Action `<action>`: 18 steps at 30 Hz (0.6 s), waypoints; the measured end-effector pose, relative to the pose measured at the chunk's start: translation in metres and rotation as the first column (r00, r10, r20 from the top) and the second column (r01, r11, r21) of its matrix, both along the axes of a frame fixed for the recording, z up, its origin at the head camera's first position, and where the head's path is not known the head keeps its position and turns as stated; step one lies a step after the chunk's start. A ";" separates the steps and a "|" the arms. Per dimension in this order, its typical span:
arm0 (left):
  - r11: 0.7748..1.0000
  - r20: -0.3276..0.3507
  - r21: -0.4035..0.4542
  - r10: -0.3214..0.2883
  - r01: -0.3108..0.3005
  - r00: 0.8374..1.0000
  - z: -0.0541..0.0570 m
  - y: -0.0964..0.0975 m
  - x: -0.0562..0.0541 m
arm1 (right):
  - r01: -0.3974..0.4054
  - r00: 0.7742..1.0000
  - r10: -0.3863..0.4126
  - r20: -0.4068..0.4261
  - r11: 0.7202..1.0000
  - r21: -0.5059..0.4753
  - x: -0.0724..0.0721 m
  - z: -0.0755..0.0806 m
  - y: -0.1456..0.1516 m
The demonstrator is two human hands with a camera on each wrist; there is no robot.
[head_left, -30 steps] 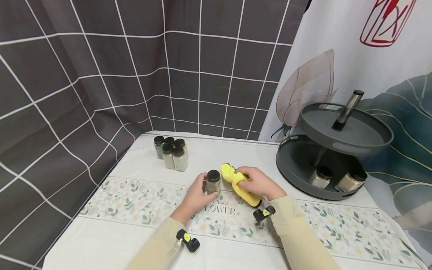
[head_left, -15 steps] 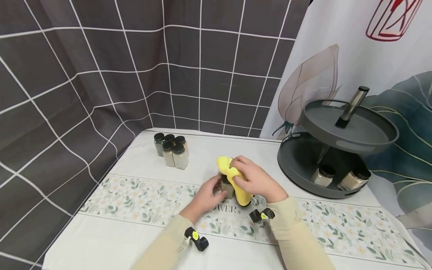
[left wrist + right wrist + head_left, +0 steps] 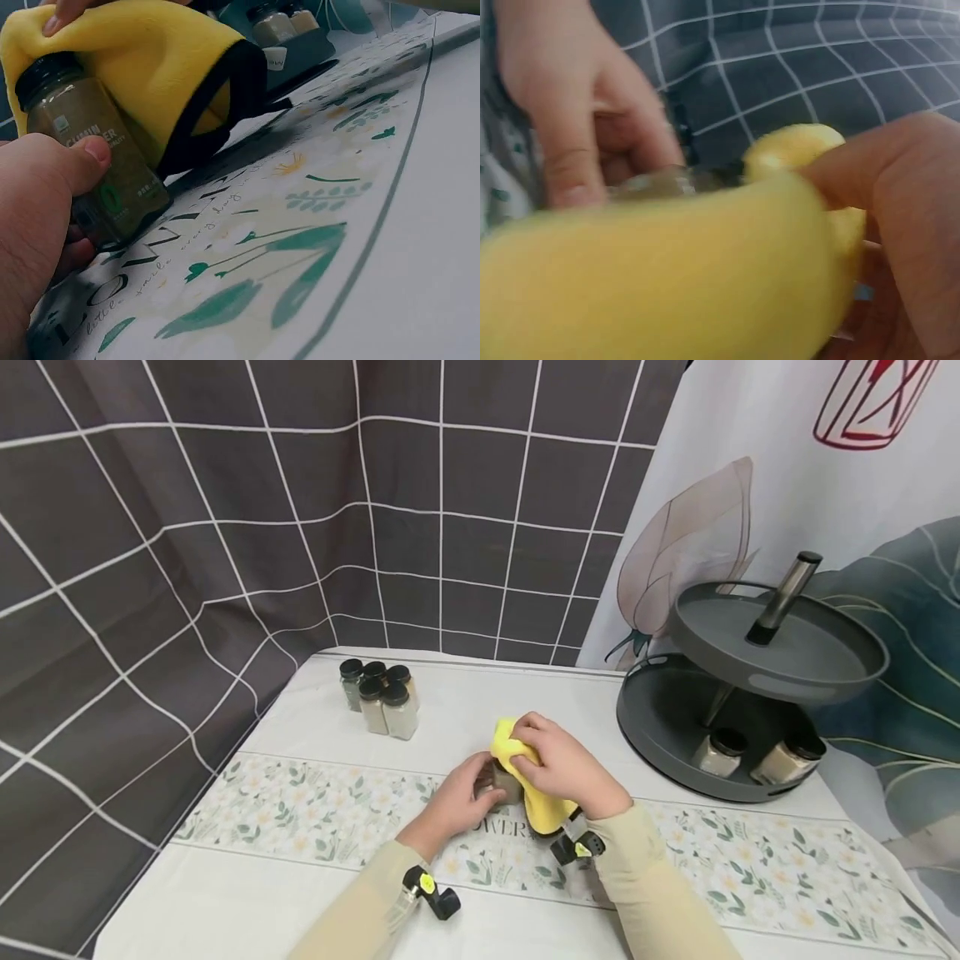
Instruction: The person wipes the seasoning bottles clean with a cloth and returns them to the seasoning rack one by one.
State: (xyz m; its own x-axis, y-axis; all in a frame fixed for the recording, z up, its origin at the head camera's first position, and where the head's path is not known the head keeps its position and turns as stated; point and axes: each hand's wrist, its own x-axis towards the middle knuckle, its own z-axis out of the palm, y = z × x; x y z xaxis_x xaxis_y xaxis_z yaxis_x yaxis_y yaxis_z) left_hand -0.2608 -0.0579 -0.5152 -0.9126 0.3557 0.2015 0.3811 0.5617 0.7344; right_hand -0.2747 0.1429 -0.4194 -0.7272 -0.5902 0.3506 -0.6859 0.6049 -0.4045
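My left hand [image 3: 456, 799] grips a small square spice jar [image 3: 120, 161] with a black lid and brownish powder; its label reads partly as cumin powder. The jar tilts slightly in the left wrist view, close over the printed cloth. My right hand [image 3: 567, 767] pinches a yellow cleaning cloth [image 3: 547, 812] with black edging. The bunched top of the cloth lies against the jar's lid, and the rest hangs down the jar's right side. In the right wrist view the cloth fills the foreground and hides most of the jar.
Several black-lidded spice jars [image 3: 401, 712] stand in a cluster at the back left. A grey two-tier turntable rack [image 3: 645, 743] stands at the right, with two jars [image 3: 720, 753] on its lower tier. A dark gridded curtain [image 3: 480, 552] hangs behind the white table [image 3: 225, 893].
My right hand has brought the yellow cloth left onto the jar, and its lid is now mostly covered. My left hand has shifted a little right with the jar.
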 end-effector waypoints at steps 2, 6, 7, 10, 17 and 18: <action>1.000 -0.009 0.013 -0.006 0.006 1.000 0.000 -0.001 0.001 | -0.041 0.999 0.042 -0.024 0.999 0.019 0.002 0.002 -0.001; 1.000 -0.043 0.002 -0.009 0.009 0.999 0.001 -0.002 0.002 | -0.063 0.992 0.068 -0.110 0.997 0.046 0.004 0.000 -0.009; 1.000 -0.051 -0.010 -0.012 0.011 0.999 0.001 -0.002 0.002 | -0.047 0.992 0.051 -0.119 0.998 0.037 0.005 -0.001 -0.011; 0.999 -0.075 -0.048 -0.016 0.012 0.997 0.001 -0.003 0.002 | 0.022 0.994 -0.023 -0.104 1.000 -0.005 0.003 -0.006 -0.016; 0.996 -0.067 -0.085 -0.002 -0.003 0.998 0.003 -0.004 0.002 | 0.023 0.999 -0.022 -0.026 1.000 0.020 0.003 0.006 -0.006; 0.997 -0.059 -0.079 -0.001 -0.003 0.998 0.003 -0.004 0.002 | 0.004 0.999 -0.002 -0.041 0.999 0.041 0.003 0.008 -0.005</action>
State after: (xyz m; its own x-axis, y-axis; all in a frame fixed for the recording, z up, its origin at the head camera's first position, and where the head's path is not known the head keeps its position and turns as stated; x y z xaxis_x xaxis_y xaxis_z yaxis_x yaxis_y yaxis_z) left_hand -0.2588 -0.0617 -0.5123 -0.9003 0.3718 0.2263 0.4219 0.6178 0.6635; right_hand -0.2713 0.1375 -0.4117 -0.7143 -0.6025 0.3560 -0.6997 0.6224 -0.3508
